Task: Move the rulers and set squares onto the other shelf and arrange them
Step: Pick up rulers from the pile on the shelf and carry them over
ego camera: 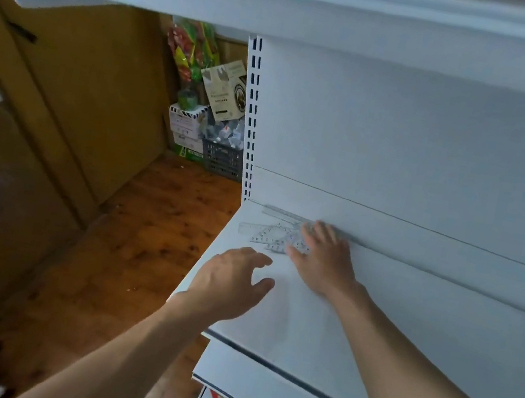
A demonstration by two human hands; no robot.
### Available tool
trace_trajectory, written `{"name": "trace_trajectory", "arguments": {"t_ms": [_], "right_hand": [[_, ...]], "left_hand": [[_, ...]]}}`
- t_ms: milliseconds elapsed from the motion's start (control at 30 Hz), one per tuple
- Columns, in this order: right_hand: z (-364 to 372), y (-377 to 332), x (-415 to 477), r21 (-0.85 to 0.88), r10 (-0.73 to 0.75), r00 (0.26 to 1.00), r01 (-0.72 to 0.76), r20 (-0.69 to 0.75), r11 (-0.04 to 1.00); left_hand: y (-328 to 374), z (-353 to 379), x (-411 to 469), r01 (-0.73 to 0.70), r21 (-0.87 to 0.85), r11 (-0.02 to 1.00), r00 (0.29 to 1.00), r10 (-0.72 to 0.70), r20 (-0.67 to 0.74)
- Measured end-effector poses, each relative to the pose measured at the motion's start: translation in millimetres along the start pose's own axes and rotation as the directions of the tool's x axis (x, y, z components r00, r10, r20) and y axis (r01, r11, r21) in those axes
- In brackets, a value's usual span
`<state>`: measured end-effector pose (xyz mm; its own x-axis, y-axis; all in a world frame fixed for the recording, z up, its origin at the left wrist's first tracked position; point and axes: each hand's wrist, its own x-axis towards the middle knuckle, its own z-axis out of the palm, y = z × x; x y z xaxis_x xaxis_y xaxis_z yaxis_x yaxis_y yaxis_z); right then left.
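Right hand flat on clear plastic rulers and set squares, left hand open, empty (slick pile may skid)

At centre frame, my right hand lies flat on a heap of clear rulers and set squares near the back of a white shelf. My left hand hovers just below and left of it, fingers loosely spread, holding nothing.

Plain white shelf, clear rulers and set squares jumbled in back-left corner, long ruler along back edge.
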<state>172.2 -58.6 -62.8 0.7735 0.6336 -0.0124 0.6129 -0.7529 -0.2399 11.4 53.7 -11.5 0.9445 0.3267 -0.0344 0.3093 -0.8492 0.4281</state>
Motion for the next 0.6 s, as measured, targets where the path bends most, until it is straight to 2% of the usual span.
{"name": "trace_trajectory", "arguments": {"t_ms": [167, 367, 433, 533, 600], "right_hand": [[7.7, 0.1, -37.2, -0.008, -0.020, 0.996, 0.021, 0.091, 1.000], [7.1, -6.0, -91.5, 0.001, -0.034, 0.994, 0.034, 0.106, 0.999], [0.9, -3.0, -91.6, 0.069, -0.045, 0.998, 0.042, 0.054, 0.997], [-10.8, 8.2, -79.3, 0.119, -0.027, 0.991, 0.043, -0.134, 0.992], [-15.6, 17.0, -70.5, 0.093, 0.012, 0.996, -0.004, -0.083, 0.996]], "left_hand": [[-0.4, 6.1, 7.9, 0.031, -0.059, 0.998, 0.999, -0.033, -0.033], [3.9, 17.7, 9.0, 0.019, -0.137, 0.990, 0.998, -0.026, -0.048], [4.9, 21.1, 8.8, 0.015, -0.152, 0.988, 0.999, -0.022, -0.043], [6.6, 23.1, 8.6, 0.029, -0.189, 0.982, 0.999, -0.032, -0.013], [6.5, 23.2, 8.2, 0.026, -0.198, 0.980, 1.000, -0.028, -0.009]]}}
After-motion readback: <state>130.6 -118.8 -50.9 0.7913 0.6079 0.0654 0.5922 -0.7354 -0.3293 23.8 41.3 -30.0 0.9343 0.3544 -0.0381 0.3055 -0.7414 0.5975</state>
